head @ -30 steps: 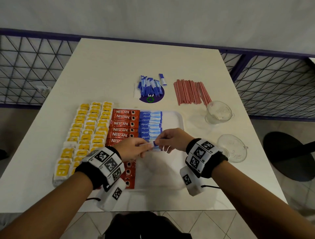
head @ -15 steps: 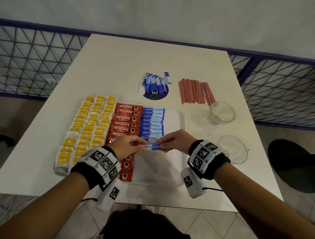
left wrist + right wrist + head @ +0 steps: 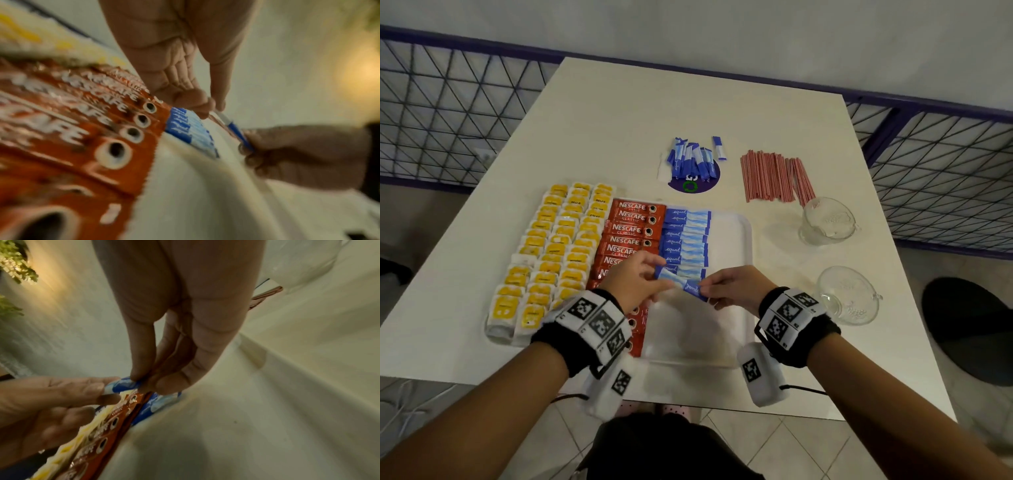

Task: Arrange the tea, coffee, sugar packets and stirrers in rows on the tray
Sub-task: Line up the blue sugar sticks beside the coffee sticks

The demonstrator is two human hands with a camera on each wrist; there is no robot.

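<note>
A white tray (image 3: 736, 233) holds rows of yellow tea bags (image 3: 558, 250), red Nescafe coffee sachets (image 3: 630, 229) and blue sugar packets (image 3: 685, 240). Both hands hold one blue sugar packet (image 3: 686, 287) just above the tray, below the sugar row. My left hand (image 3: 635, 286) pinches its pale left end. My right hand (image 3: 729, 289) pinches its dark blue right end (image 3: 238, 133). In the right wrist view the sugar packet (image 3: 123, 385) lies between thumb and fingertip. Loose sugar packets (image 3: 693, 161) and red stirrers (image 3: 775, 176) lie on the table beyond the tray.
Two clear glass cups (image 3: 825, 221) (image 3: 847, 296) stand right of the tray. A purple round sticker (image 3: 693, 181) lies under the loose packets. A dark metal fence (image 3: 448, 113) runs behind the white table (image 3: 619, 120). The tray's right half is bare.
Both hands have stayed over the tray, holding the same packet. It now lies slanted, its right end lower, and the head view has shifted slightly.
</note>
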